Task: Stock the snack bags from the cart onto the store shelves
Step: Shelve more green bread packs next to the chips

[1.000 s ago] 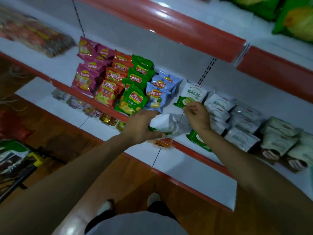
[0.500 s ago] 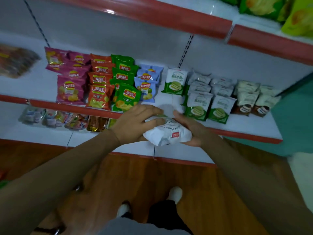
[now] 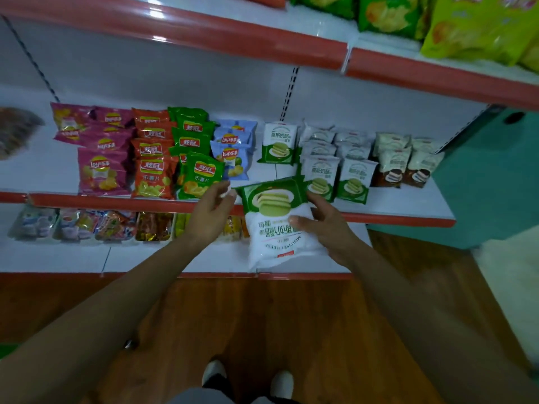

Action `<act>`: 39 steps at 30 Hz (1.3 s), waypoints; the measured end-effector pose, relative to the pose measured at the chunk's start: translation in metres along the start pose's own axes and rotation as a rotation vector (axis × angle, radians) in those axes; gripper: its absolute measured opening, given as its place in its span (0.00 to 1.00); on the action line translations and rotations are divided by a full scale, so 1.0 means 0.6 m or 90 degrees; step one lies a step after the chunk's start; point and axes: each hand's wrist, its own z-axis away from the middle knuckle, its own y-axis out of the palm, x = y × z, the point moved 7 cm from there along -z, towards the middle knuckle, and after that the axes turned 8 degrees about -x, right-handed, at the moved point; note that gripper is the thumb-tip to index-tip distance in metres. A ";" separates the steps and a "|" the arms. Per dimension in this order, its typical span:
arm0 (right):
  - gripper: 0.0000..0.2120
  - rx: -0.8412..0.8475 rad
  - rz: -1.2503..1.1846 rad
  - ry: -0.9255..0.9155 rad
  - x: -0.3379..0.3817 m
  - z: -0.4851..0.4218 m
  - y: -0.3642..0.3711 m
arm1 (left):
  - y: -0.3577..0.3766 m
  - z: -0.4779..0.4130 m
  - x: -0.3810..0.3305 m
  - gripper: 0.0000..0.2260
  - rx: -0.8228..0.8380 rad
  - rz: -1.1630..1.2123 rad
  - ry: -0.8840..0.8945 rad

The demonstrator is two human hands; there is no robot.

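Note:
A white and green cake snack bag point(image 3: 272, 225) hangs upside down in front of the middle shelf point(image 3: 408, 204), its green end overlapping the shelf's red front edge. My right hand point(image 3: 326, 228) grips its right side, thumb across the front. My left hand point(image 3: 211, 212) is just left of the bag with fingers loosely spread, fingertips near its top left corner and holding nothing. On the shelf behind stand matching green and white bags point(image 3: 320, 176) in rows, with one more point(image 3: 278, 142) further back.
Pink, orange, green and blue chip bags point(image 3: 151, 158) fill the shelf's left half. Brown and white bags point(image 3: 405, 164) stand at its right end. Small candy packs point(image 3: 96, 224) line the lower shelf. Large green chip bags point(image 3: 408, 16) sit above. Wooden floor and my shoes below.
The bag has turned so its printed front faces me and has moved up to the shelf edge. My left hand has let go of it; my right hand alone holds it.

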 end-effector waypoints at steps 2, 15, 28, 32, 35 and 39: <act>0.34 0.067 0.147 -0.058 0.024 0.010 0.006 | 0.012 0.002 -0.042 0.23 0.022 0.007 0.051; 0.24 -0.102 0.570 -0.544 0.197 0.013 -0.016 | 0.084 0.025 -0.050 0.15 0.083 0.298 -0.169; 0.25 -0.019 -0.143 0.068 -0.055 0.052 0.002 | 0.190 0.104 -0.014 0.25 -0.031 0.604 -0.264; 0.19 -0.065 -0.105 0.106 -0.083 0.039 -0.050 | 0.217 0.142 0.032 0.21 -0.032 0.484 -0.342; 0.18 -0.070 -0.045 0.046 -0.069 0.019 -0.104 | 0.207 0.141 0.054 0.25 -0.058 0.331 -0.328; 0.25 -0.007 0.020 -0.019 -0.046 -0.007 -0.137 | 0.220 0.122 0.013 0.22 -0.016 0.208 -0.205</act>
